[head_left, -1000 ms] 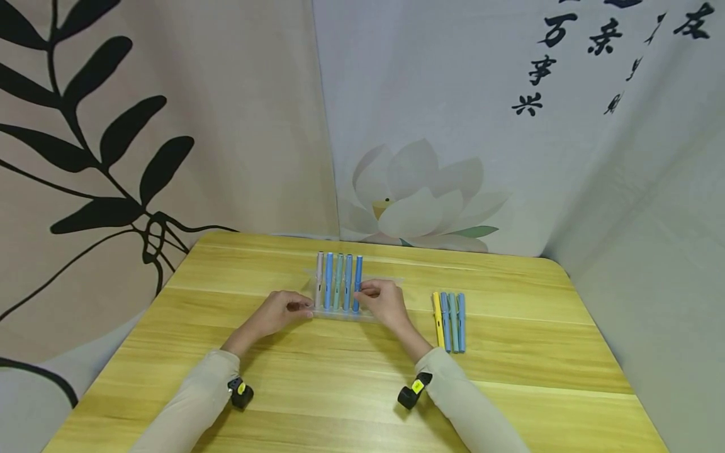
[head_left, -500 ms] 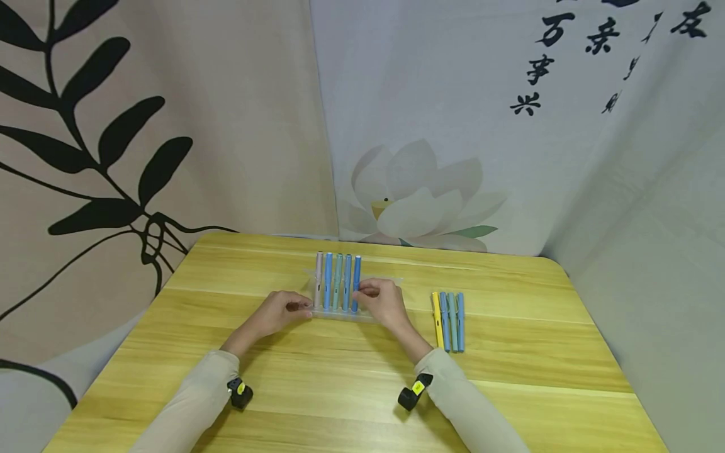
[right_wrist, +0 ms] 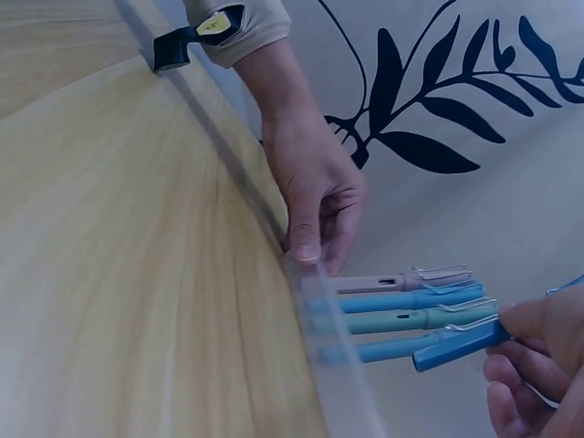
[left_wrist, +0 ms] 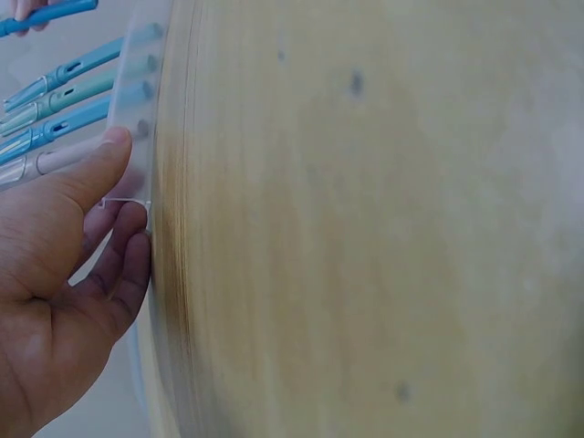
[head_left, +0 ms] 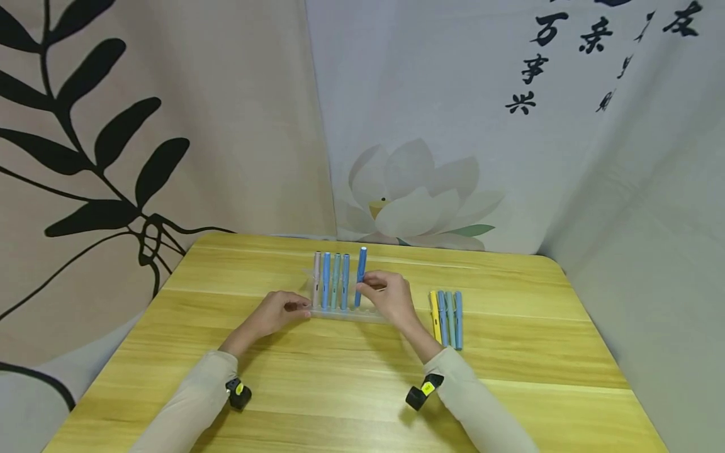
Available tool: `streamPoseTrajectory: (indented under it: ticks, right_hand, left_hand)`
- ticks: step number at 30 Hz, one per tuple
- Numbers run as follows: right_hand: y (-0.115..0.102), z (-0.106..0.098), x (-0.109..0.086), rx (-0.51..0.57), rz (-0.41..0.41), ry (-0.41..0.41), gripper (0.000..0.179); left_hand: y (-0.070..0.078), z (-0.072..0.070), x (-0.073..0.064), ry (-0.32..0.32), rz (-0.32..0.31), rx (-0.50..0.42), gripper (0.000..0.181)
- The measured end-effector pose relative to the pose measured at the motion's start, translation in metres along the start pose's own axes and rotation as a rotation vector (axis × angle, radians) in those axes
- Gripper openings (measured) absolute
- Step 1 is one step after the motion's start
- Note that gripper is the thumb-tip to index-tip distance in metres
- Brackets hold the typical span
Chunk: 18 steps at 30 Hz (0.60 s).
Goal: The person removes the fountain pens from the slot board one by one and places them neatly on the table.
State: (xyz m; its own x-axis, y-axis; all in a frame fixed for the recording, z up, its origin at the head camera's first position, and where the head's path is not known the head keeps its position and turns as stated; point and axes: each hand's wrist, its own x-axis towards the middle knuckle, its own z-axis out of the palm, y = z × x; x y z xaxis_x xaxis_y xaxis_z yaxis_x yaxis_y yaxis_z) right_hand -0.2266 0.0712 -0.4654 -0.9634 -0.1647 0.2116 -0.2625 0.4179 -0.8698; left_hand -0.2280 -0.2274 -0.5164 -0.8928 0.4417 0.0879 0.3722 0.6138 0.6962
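Observation:
A clear plastic pen stand [head_left: 354,316] stands on the table with several pens upright in it: a pinkish-grey pen [head_left: 317,280], a blue pen [head_left: 326,280], a green pen [head_left: 336,280] and another blue pen [head_left: 345,280]. My left hand [head_left: 285,306] pinches the stand's left end, thumb in front, as the left wrist view confirms. To the right of the row, my right hand [head_left: 392,297] holds a darker blue pen [head_left: 362,267] between thumb and fingers, slightly tilted. Its lower end [right_wrist: 424,359] is out of the stand in the right wrist view.
On the table to the right, several pens lie side by side: a yellow pen [head_left: 435,314], a blue pen [head_left: 443,318], a green pen [head_left: 450,318] and another blue pen [head_left: 459,319]. Printed curtains [head_left: 238,126] hang behind the wooden table [head_left: 317,390].
My right hand has raised the darker blue pen out of the stand and moved slightly right, and the pen now leans. My left hand has stayed on the stand's end.

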Motion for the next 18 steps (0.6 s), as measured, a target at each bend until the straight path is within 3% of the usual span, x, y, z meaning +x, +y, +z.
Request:
streamPoseTrajectory:
  ticks: [18]
  right_hand:
    - [-0.004, -0.043, -0.016, -0.003, -0.027, 0.07, 0.025]
  left_hand:
    - [-0.001, 0.0, -0.001, -0.01, 0.015, -0.02, 0.029]
